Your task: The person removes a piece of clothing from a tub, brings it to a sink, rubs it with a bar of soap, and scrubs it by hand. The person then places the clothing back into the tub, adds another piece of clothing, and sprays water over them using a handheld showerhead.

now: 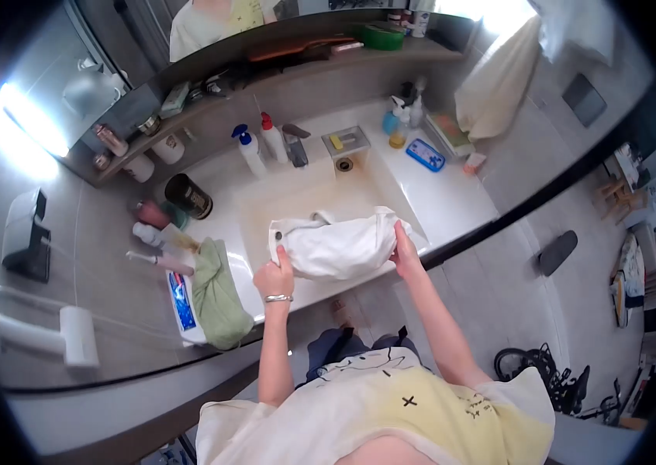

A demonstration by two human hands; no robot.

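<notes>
Over sink basin (297,200), white cloth (337,249) hung between hands: left hand (274,277) closed on left end, below dark spot (278,235); right hand (405,250) half-curled round right edge; fabric looked soft, limp, light; both ends seemed best holds

The white fabric (336,249) covers part of the basin (289,201) beneath it. The fingers of the left hand (272,282) and right hand (405,253) are mostly concealed; those of the right pass behind the fabric. Lettering on the dark canister (188,196) and shirt (390,399) is too small to read. The upper edge crops the mirror reflection (219,32). Dark vignetting obscures all four corners.
</notes>
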